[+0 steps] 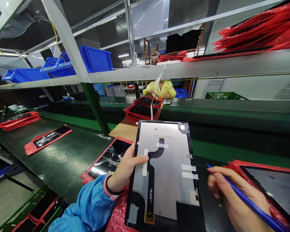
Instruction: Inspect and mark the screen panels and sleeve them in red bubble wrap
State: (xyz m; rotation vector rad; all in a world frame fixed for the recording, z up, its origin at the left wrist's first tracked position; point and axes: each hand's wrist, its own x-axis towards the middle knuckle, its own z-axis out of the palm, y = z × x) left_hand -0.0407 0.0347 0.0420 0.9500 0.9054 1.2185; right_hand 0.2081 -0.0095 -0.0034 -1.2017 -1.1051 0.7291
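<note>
My left hand (128, 167) grips a tablet screen panel (170, 174) by its left edge, thumb on top. The panel's back faces me, tilted up, with a black flex cable (150, 180) and several strips of pale tape (188, 168). A small blue tick mark (160, 212) shows near its lower end. To the right of the panel, apart from it, my right hand (234, 193) is closed around a slim blue pointed tool (246, 199); whether it is a pen or tweezers I cannot make out. Red bubble wrap (118, 214) lies beneath the panel.
Screens on red wrap lie left (111, 158) and right (275, 183) on the green bench (70, 161). A stack of wrapped screens (142, 109) stands ahead. Across the bench sits a person in yellow (170, 88). A shelf (195, 69) with blue bins (95, 59) spans overhead.
</note>
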